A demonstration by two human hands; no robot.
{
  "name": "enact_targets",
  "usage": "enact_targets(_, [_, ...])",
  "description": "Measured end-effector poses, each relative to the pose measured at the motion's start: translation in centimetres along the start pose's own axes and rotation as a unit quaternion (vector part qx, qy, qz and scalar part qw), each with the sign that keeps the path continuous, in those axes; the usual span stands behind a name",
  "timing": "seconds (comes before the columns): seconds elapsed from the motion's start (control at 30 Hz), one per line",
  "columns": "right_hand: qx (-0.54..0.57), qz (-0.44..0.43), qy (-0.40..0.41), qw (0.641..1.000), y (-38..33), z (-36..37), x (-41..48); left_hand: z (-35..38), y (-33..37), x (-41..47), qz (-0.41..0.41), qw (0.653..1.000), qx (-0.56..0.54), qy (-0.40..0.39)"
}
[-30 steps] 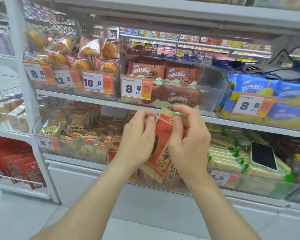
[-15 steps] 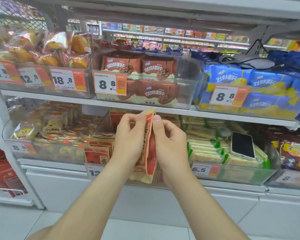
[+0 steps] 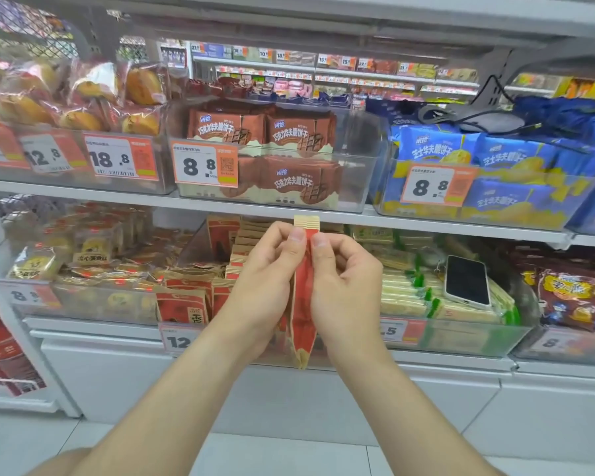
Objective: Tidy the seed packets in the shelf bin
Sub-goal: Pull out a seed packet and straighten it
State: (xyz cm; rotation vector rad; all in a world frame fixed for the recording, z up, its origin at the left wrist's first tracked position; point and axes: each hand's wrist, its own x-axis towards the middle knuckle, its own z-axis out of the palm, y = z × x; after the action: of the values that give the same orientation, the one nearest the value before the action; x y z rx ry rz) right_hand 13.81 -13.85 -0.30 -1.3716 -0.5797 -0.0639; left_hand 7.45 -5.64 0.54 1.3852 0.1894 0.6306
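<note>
A red and tan seed packet (image 3: 303, 304) stands upright and edge-on in front of the clear shelf bin (image 3: 200, 242). My left hand (image 3: 268, 280) pinches its upper left side. On the other side my right hand (image 3: 344, 286) pinches it too, thumbs meeting near the striped top seal. More red and tan packets (image 3: 182, 300) stand and lean unevenly in the bin behind my hands, above a price tag (image 3: 177, 338). My hands hide the bin's right half.
A phone (image 3: 467, 281) lies on green and cream packs (image 3: 413, 297) in the bin to the right. The shelf above (image 3: 152, 201) carries brown biscuit packs (image 3: 289, 159) and blue packs (image 3: 495, 180). Pastry packs (image 3: 83, 249) fill the left bin.
Both hands have turned the packet from face-on and tilted to edge-on and upright. The view has shifted right and closer to the shelf.
</note>
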Motion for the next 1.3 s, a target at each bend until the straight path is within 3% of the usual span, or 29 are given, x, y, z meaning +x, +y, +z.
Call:
enact_targets(0.17, [0.026, 0.042, -0.049, 0.998, -0.9, -0.3, 0.1, -0.5, 0.1, 0.2, -0.024, 0.997, -0.065, 0.019])
enact_targets(0.33, [-0.042, 0.131, -0.247, 0.959, -2.1, -1.2, -0.2, -1.6, 1.0, 1.4, -0.021, 0.979, -0.147, 0.143])
enact_targets(0.4, [-0.033, 0.157, -0.276, 0.948, -2.0, -1.2, -0.4, -2.6, 1.2, 1.8, -0.009, 0.972, -0.16, 0.171])
enact_targets(0.6, [-0.038, 0.051, -0.119, 0.991, -0.2, -0.9, 0.7, -2.7, 0.8, 1.1, -0.01, 0.997, -0.004, 0.076])
enact_targets(0.77, [-0.101, -0.038, -0.094, 0.99, 0.6, -1.4, 0.9, -2.4, 0.1, -0.1, 0.019, 0.993, 0.117, 0.023])
enact_targets(0.87, [-0.097, -0.007, -0.103, 0.99, 0.5, -1.3, 0.9, -3.1, 0.5, -0.1, 0.025, 0.987, 0.159, -0.008])
enact_targets(1.1, [-0.059, 0.029, -0.132, 0.989, 0.6, -1.0, 0.9, -3.9, 1.0, -0.4, 0.002, 0.989, 0.145, -0.026])
enact_targets(1.3, [-0.04, 0.047, -0.15, 0.987, -0.3, -1.4, 0.8, -4.5, 1.3, -0.2, -0.025, 0.999, 0.008, -0.036])
